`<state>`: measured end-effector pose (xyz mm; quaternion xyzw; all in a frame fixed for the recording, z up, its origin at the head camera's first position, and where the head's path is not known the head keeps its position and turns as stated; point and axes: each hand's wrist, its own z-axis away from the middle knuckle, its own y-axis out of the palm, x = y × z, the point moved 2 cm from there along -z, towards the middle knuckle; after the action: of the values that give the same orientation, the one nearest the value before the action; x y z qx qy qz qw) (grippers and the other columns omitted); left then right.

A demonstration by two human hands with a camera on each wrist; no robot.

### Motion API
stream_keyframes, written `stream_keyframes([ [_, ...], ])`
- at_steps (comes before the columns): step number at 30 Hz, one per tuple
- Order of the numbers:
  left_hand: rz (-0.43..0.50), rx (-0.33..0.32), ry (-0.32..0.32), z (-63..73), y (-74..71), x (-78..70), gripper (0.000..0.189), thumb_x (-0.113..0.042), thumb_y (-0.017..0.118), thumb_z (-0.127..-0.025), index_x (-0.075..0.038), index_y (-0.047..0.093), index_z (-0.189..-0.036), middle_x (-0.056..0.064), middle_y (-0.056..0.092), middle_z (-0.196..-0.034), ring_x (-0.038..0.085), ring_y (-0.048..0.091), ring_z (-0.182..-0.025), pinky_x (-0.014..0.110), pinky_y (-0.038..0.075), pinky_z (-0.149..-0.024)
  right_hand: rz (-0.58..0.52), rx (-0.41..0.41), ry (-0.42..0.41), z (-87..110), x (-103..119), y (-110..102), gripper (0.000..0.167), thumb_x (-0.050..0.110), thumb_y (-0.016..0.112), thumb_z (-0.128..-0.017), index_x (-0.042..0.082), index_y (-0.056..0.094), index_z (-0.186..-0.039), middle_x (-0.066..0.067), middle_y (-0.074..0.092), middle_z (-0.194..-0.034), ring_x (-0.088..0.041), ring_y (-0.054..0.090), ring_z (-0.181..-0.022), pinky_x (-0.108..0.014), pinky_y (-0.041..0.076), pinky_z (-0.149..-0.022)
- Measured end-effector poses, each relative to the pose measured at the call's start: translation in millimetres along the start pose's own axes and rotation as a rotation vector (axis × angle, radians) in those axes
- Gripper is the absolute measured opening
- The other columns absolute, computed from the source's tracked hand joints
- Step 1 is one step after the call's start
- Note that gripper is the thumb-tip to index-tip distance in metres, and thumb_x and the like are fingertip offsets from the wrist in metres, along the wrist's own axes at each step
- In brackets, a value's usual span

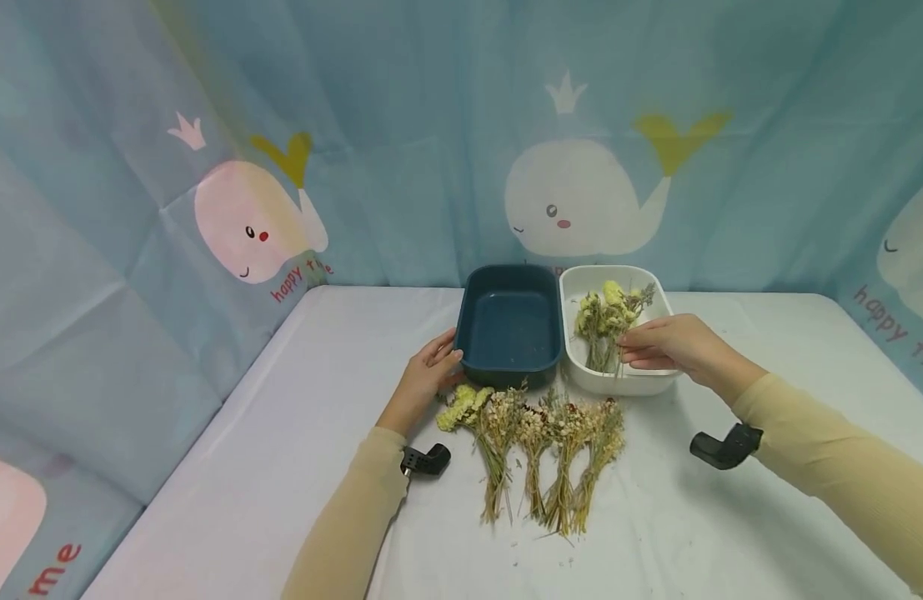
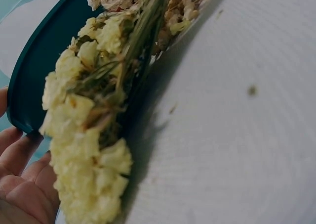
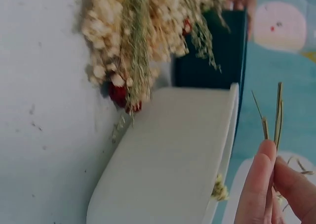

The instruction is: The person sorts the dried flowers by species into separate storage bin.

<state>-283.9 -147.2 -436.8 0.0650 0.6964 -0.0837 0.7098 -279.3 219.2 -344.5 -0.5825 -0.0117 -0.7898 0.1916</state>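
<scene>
My right hand (image 1: 659, 343) pinches the stems (image 3: 279, 117) of a dried flower bunch between thumb and fingers, over the front of the white plastic tub (image 1: 622, 383). Yellow dried flowers (image 1: 614, 293) and green sprigs lie inside that tub, overlapping the held bunch in the head view. At the dark blue tub (image 1: 509, 333), my left hand (image 1: 423, 375) holds the near left corner, thumb at the rim and fingers along the side. No flowers show inside the blue tub. Just below its front wall, a yellow dried bunch (image 2: 89, 169) lies close to my left hand.
Several cream dried flower bunches (image 1: 536, 425) lie in a row before the tubs, stems toward me. Small plant bits are scattered on the white tablecloth (image 1: 656, 517). A blue whale-print curtain (image 1: 431, 208) hangs behind and at both sides.
</scene>
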Motion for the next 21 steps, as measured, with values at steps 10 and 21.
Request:
stream_keyframes([
  [10,-0.020,-0.013,-0.006,4.6,-2.5,6.6,0.055,-0.028,0.055,-0.104,-0.024,0.036,-0.155,0.000,0.037,-0.160,0.018,0.041,-0.145,0.040,0.050,-0.112,0.021,-0.042,0.010,-25.5,-12.7,-4.8,0.039,0.012,0.062,-0.098,-0.015,0.055,-0.126,0.006,0.074,-0.075,-0.003,0.072,-0.070,-0.020,0.063,-0.074],
  [21,0.000,-0.006,-0.004,5.2,-0.8,3.2,0.056,-0.024,0.055,-0.104,-0.022,0.035,-0.156,0.004,0.034,-0.162,0.025,0.041,-0.146,0.044,0.049,-0.112,0.115,-0.134,-0.013,-44.8,-23.6,4.8,0.036,0.008,0.063,-0.096,-0.019,0.059,-0.119,0.005,0.072,-0.066,-0.004,0.070,-0.060,-0.025,0.065,-0.068],
])
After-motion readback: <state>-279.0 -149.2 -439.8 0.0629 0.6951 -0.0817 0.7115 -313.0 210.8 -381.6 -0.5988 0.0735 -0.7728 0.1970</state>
